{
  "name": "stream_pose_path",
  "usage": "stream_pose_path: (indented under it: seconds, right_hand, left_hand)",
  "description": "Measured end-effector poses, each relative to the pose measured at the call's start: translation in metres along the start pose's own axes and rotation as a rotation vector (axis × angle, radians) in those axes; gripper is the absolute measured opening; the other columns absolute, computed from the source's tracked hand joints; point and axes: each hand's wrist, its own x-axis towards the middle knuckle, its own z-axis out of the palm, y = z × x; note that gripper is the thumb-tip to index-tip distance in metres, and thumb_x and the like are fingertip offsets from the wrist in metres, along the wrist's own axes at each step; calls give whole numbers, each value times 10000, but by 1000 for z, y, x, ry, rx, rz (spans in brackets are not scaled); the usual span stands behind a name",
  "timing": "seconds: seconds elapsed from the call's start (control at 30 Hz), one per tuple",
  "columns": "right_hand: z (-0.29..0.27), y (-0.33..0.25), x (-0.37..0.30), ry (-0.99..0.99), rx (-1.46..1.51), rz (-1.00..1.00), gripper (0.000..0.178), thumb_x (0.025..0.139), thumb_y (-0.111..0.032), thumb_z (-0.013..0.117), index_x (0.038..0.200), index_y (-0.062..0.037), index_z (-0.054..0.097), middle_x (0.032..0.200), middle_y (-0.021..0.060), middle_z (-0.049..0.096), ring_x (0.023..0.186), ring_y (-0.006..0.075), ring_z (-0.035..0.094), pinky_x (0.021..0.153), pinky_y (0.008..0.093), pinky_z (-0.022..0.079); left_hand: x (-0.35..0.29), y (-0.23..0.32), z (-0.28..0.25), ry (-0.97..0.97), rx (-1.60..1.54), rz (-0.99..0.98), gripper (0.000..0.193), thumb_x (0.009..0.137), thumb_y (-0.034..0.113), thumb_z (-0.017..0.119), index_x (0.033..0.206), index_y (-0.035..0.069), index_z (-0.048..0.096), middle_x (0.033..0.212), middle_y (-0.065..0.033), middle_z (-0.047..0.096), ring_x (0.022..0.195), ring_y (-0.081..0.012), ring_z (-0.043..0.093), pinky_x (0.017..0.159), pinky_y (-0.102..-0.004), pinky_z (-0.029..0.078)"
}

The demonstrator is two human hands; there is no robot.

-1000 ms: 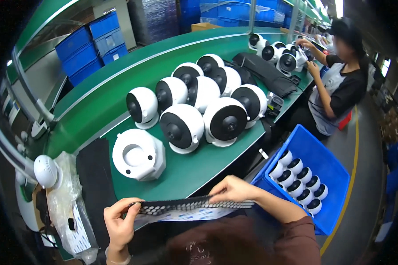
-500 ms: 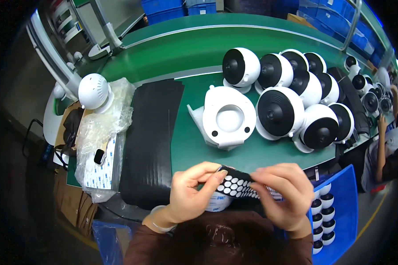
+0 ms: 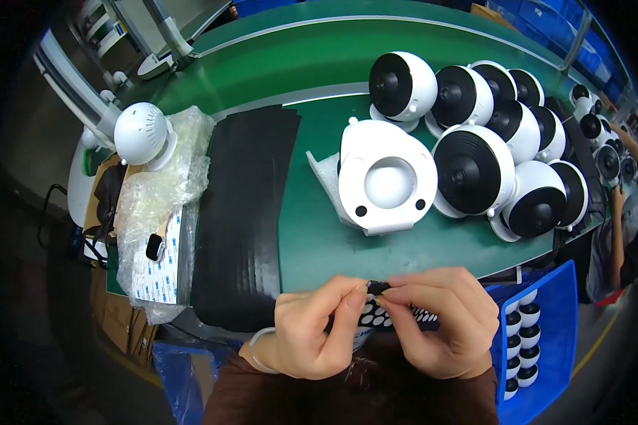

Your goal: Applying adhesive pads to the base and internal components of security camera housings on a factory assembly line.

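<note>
My left hand (image 3: 315,333) and my right hand (image 3: 446,322) meet low in front of me, thumbs and forefingers pinched. Between them they grip a black sheet of round white adhesive dots (image 3: 377,316), its upper edge bent up at my fingertips. Part of the sheet hides behind my fingers, and a white printed liner shows just below it. Ahead of my hands lies a white dome device (image 3: 358,166), base up, resting against white foam. Its base has a round central recess and two black dots near the front edge.
Several white dome devices with black fronts (image 3: 471,170) crowd the right of the green table (image 3: 319,262). Black sheets (image 3: 244,212) lie left, beside bubble wrap (image 3: 159,205), printed white sheets (image 3: 166,273) and a white dome (image 3: 140,133). A blue bin (image 3: 556,340) holds small black-and-white balls. A co-worker's arm (image 3: 617,227) shows far right.
My hands have come closer together, and my right fingertips now pinch the sheet's upper edge beside my left ones. Less of the dots shows. The whole view has shifted slightly.
</note>
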Motion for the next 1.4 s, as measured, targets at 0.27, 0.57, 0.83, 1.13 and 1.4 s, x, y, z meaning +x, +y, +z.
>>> stream_pose_path:
  seconds: [0.27,0.57,0.83,1.13,1.4]
  right_hand:
    - [-2,0,5,-25,76,84,207,541,64,670,719,-14,601,695,91,612,608,187,582,546,238,436]
    - [-2,-2,5,-28,85,96,184,543,68,659,695,-12,593,675,94,609,604,190,588,542,237,434]
    - [0,-5,6,10,31,39,184,538,74,659,687,-5,585,688,93,606,599,187,578,532,232,426]
    - [-7,-7,17,-144,17,16,127,552,38,638,658,1,578,723,112,608,621,203,572,573,261,441]
    - [-14,35,33,33,96,177,73,657,40,595,725,24,574,883,155,601,795,217,582,679,268,440]
  left_hand:
    - [0,-2,4,74,64,43,57,690,-54,559,734,-19,560,491,-49,498,367,-119,474,378,-202,359]
    - [0,1,1,51,131,73,48,681,-59,561,713,-25,548,491,-55,501,369,-115,479,381,-200,367]
    - [4,1,1,81,72,41,34,690,-46,562,703,-18,548,477,-49,495,366,-115,483,372,-203,354]
    - [3,0,-1,67,98,13,25,710,-30,558,726,-16,546,535,-60,515,450,-100,525,420,-202,374]
    - [15,-40,15,-44,-304,-115,61,785,-9,493,787,-19,554,828,-112,545,762,-113,510,671,-237,391]
